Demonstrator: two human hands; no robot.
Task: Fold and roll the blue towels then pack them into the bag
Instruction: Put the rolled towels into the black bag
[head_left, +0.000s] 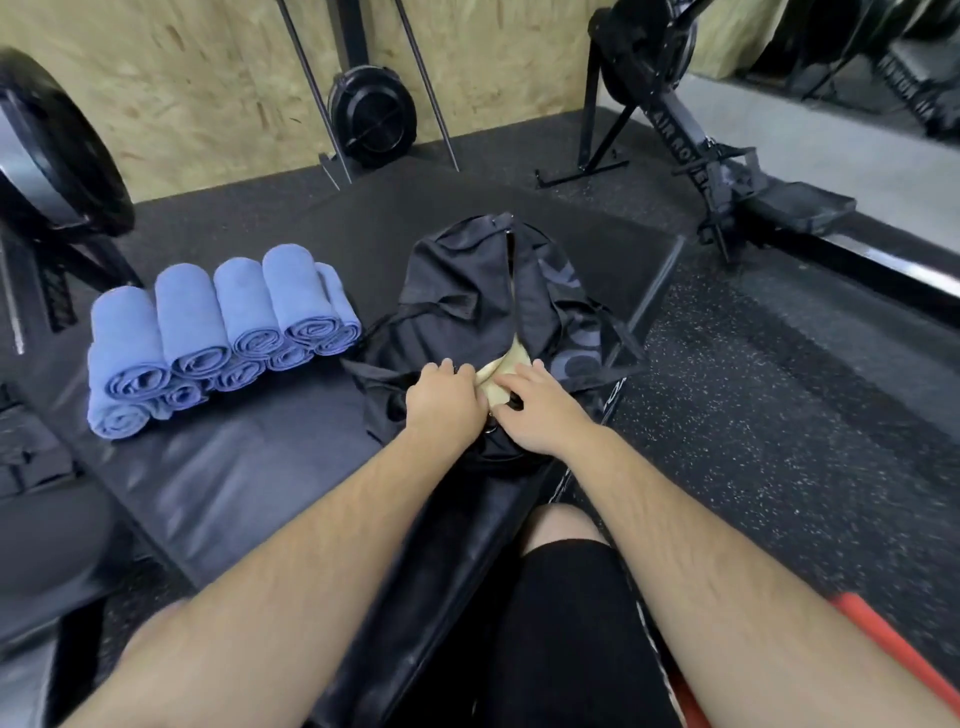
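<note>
Several rolled blue towels (208, 332) lie stacked in two rows on the black padded mat (223, 478), left of the black bag (467, 301). The bag lies on the mat's right part, its opening showing a tan lining (498, 371) at the near end. My left hand (441, 402) grips the left edge of that opening, fingers curled over the fabric. My right hand (540, 410) grips the right edge beside it, thumb toward the lining. The bag's inside is mostly hidden.
A rowing machine (717, 171) stands at the back right on speckled rubber floor (753, 395). A black weight plate (371, 117) leans on the wooden wall. More dark equipment (47, 171) sits at the left. My knee in black shorts (561, 597) is below.
</note>
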